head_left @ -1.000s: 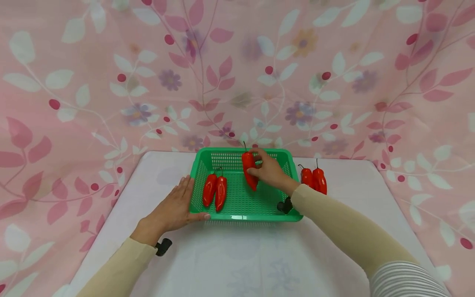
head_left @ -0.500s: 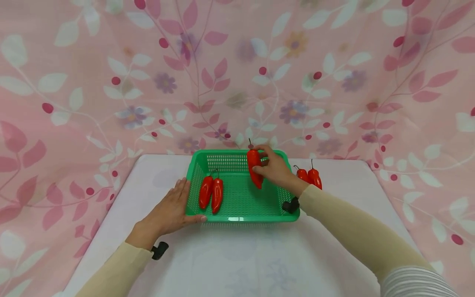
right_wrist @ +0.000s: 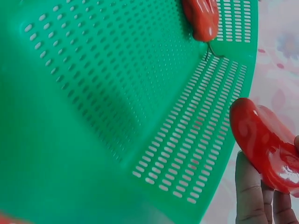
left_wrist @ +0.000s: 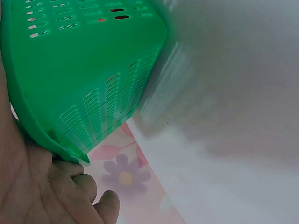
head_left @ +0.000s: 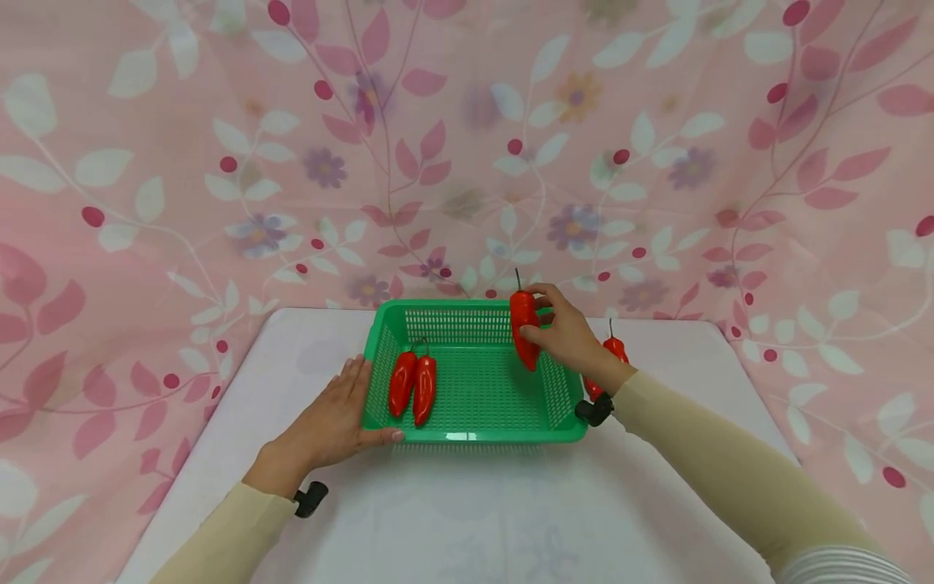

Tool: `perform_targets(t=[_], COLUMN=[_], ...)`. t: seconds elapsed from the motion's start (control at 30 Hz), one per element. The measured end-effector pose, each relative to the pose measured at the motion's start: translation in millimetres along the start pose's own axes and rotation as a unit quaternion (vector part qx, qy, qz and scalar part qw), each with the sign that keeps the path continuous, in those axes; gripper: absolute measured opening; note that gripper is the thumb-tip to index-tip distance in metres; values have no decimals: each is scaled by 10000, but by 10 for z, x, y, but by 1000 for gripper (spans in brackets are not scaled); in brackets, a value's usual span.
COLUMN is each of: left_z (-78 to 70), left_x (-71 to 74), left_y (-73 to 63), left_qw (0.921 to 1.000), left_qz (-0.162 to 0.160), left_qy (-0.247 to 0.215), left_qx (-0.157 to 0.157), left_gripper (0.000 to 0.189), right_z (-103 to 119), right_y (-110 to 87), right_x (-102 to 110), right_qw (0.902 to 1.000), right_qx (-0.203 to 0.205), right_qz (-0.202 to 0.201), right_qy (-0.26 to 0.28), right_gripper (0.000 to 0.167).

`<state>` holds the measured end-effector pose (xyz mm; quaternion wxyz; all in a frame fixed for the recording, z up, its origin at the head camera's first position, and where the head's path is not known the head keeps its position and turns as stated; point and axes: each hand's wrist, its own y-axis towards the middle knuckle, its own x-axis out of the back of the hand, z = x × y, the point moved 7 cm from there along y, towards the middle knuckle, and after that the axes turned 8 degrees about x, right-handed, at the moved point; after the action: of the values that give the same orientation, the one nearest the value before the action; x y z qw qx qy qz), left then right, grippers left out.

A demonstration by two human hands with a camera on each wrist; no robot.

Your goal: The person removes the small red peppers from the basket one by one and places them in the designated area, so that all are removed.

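A green plastic basket stands on the white table, with two red chili peppers lying side by side at its left end. My left hand rests along the basket's left side, fingers mostly straight and thumb on the front rim. In the left wrist view, the left fingers touch the green rim. Between thumb and fingers, my right hand pinches another red chili pepper, held upright with its stem up over the basket's right part. The right wrist view shows this pepper's shiny lower end.
More red chili peppers lie on the table right of the basket, partly hidden by the right hand and wrist. A pink floral cloth hangs behind the white table.
My right hand has carried the pinched pepper rightward over the basket, toward its right side. The left hand keeps its place on the basket. The head view has shifted slightly.
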<state>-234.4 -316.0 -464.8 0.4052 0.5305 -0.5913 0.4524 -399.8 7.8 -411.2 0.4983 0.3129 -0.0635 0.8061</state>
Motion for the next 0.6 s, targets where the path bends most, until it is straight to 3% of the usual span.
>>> perform_targets(t=[0.6], left_z=[1], left_x=[9], left_y=[-6], left_qw=[10000], left_qz=[22], left_qy=[-35], left_qx=[29], left_gripper=[136], right_z=[-201], right_y=[-189], right_x=[438], right_qw=[9990], right_qx=[-383], right_qz=[-204], right_qy=[38], right_gripper=[71])
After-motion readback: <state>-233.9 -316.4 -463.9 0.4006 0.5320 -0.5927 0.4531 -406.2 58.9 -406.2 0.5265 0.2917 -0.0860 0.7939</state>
